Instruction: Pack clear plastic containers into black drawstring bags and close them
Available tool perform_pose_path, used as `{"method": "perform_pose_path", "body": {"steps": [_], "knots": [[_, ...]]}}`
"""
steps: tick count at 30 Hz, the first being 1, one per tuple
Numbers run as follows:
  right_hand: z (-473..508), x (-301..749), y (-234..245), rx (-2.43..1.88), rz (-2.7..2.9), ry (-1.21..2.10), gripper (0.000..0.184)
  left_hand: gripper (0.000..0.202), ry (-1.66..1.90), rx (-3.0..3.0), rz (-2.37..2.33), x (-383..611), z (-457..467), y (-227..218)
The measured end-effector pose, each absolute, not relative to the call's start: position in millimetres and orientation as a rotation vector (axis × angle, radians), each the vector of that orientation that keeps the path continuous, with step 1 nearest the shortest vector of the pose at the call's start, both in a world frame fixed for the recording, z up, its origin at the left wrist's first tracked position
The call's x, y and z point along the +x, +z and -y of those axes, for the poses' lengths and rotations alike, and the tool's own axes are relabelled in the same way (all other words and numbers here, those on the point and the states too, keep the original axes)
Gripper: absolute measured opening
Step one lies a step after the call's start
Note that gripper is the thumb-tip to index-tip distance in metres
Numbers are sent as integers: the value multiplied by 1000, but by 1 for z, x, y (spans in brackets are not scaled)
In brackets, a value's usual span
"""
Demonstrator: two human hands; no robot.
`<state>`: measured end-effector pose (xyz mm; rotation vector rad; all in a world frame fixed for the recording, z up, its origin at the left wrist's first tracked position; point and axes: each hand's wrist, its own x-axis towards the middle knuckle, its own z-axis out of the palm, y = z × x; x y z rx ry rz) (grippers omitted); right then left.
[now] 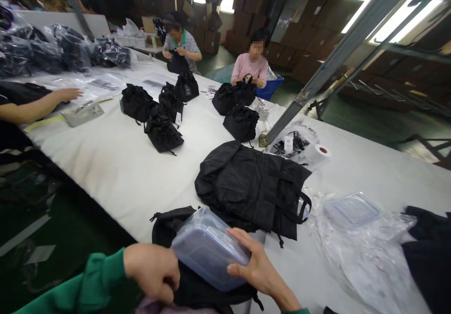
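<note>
A clear plastic container (207, 248) wrapped in a thin bag sits half inside a black fabric bag (197, 290) at the table's near edge. My right hand (255, 267) grips the container's right side, thumb over its top. My left hand (153, 269), in a green sleeve, is closed on the black bag's opening just left of the container. A pile of flat black bags (252, 187) lies just beyond.
Another clear container (352, 209) rests on crumpled plastic wrap to the right. A roll of labels (317, 153) stands by a metal post (299, 102). Several filled black bags (162, 133) dot the white table (116, 163). Two people work at the far end; another person's arm (38, 105) reaches in from the left.
</note>
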<state>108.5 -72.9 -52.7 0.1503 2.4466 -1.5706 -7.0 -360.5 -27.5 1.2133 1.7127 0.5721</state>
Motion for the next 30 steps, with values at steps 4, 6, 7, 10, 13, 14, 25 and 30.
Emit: {"method": "perform_pose_path", "body": {"steps": [4, 6, 7, 10, 13, 14, 25, 30], "knots": [[93, 108, -58, 239, -2665, -1264, 72, 32, 807, 1084, -1914, -58, 345, 16], [107, 110, -65, 198, -2788, -1123, 72, 47, 769, 1136, -2255, -75, 326, 15], [114, 111, -67, 151, -2858, -1058, 72, 53, 704, 1159, -2350, -81, 316, 10], [130, 117, -73, -69, -3064, -911, 73, 49, 535, 1173, -2211, -94, 291, -10], [136, 124, -74, -254, -3207, -854, 72, 41, 511, 1166, -1992, -107, 282, -17], [135, 126, -75, -262, -3227, -855, 72, 39, 515, 1157, -1965, -111, 282, -16], [107, 119, -79, 539, -2914, -1180, 67, 33, 557, 1517, -1964, -6, 347, -32], [145, 87, -78, 513, -3027, -1122, 67, 35, 126, 1716, -2089, 23, 333, -105]]}}
